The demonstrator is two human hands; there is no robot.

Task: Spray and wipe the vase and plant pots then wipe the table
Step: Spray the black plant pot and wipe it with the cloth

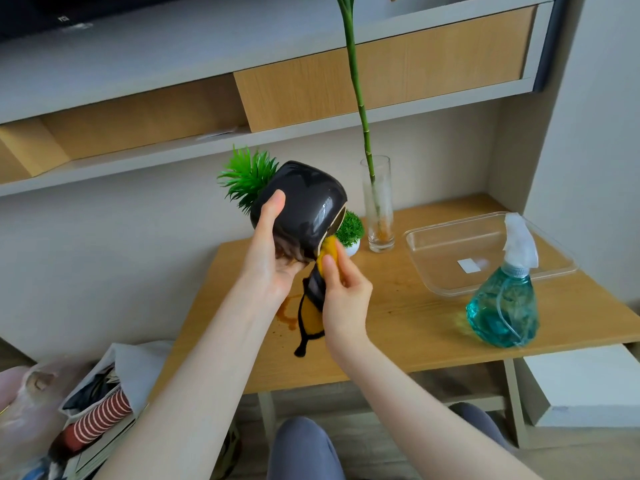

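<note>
Two plant pots, black and white, one glass vase, one spray bottle, one clear tray, one cloth, two hands, left and right

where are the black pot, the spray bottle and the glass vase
black pot (304, 199), head view, on its glossy side wall
spray bottle (502, 306), head view, on the blue liquid-filled body
glass vase (379, 216), head view, on the clear lower wall

wooden table at frame centre-right: glass vase and small white pot toward the back, clear tray right, blue spray bottle near front-right edge, brown stain left
</note>
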